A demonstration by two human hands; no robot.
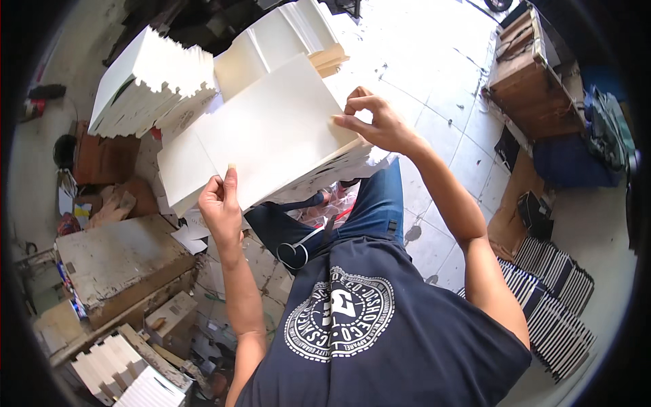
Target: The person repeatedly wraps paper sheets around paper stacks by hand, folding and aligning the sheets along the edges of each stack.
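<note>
A large cream-white sheet of paper or thin card (264,129), with a crease across its left part, lies tilted in front of me. My left hand (222,202) grips its near edge, thumb on top and fingers curled beneath. At the right end my right hand (381,123) is closed in a pinch, thumb and forefinger at the sheet's edge. Beneath the sheet, above my thighs, shows a stack of paper with ragged edges (339,166); what supports it is hidden. Just beyond are a second ragged-edged stack (146,88) on the left and a pile of cream sheets (274,41).
Left of me sits a worn, flat-topped box (122,264), with white paper blocks (112,370) at the lower left. Black-and-white striped stacks (556,312) stand at the right. Farther up are a brown wooden cabinet (529,81) and a blue bag (576,163) by the tiled floor (447,136).
</note>
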